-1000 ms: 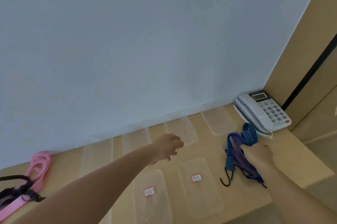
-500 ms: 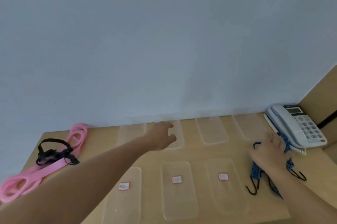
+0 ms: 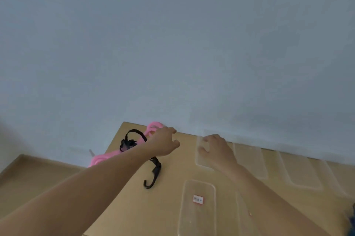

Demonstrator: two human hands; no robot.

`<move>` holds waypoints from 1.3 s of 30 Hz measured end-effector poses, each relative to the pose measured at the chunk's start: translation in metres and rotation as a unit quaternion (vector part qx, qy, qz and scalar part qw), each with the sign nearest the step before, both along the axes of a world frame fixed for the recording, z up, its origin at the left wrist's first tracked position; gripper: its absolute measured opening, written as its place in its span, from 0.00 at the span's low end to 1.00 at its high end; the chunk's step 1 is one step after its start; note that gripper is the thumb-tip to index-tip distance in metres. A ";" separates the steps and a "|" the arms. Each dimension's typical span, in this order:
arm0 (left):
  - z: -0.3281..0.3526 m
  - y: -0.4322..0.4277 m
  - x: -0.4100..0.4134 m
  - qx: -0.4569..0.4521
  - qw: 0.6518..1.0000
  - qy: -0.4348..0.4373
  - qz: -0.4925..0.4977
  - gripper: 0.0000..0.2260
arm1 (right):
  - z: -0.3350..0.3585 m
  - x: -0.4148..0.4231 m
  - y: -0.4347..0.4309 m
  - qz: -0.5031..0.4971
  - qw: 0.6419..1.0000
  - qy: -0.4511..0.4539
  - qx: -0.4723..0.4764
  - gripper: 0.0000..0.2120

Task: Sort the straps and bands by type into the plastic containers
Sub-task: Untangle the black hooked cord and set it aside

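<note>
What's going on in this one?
A person is sorting straps on a wooden table. The left hand reaches, fingers loosely curled and holding nothing, over the pink band and the black hooked strap. The right hand rests on a clear container by the wall. The labelled container looks empty.

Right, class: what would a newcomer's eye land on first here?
The bright pink band at the far left corner of the table, against the wall, with a black hooked strap lying across it. The left hand hovers over both, while the right hand rests on a clear plastic container.
</note>
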State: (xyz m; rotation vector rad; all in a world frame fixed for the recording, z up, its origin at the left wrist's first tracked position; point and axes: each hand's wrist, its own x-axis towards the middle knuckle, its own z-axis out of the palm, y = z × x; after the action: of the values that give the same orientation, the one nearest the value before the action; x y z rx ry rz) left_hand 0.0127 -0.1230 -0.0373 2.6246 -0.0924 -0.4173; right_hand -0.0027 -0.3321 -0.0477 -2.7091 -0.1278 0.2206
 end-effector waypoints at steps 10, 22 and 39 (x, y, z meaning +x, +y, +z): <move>-0.031 0.114 -0.016 -0.041 0.996 0.008 0.077 0.07 | -0.070 0.007 0.148 0.108 0.988 0.108 -0.038 0.12; -0.028 0.137 0.001 -0.054 0.997 0.022 -0.041 0.27 | -0.064 0.016 0.155 0.047 0.993 0.106 0.034 0.07; 0.090 0.080 0.030 -0.416 0.898 -0.126 0.074 0.07 | 0.123 0.032 0.101 -0.039 0.898 -0.066 0.432 0.09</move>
State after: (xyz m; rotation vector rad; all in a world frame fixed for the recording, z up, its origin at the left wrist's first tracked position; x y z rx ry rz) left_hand 0.0431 -0.0433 0.0525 1.7997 -0.1207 0.0363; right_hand 0.0294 -0.2313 0.0756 -1.8285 -0.1178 -0.0489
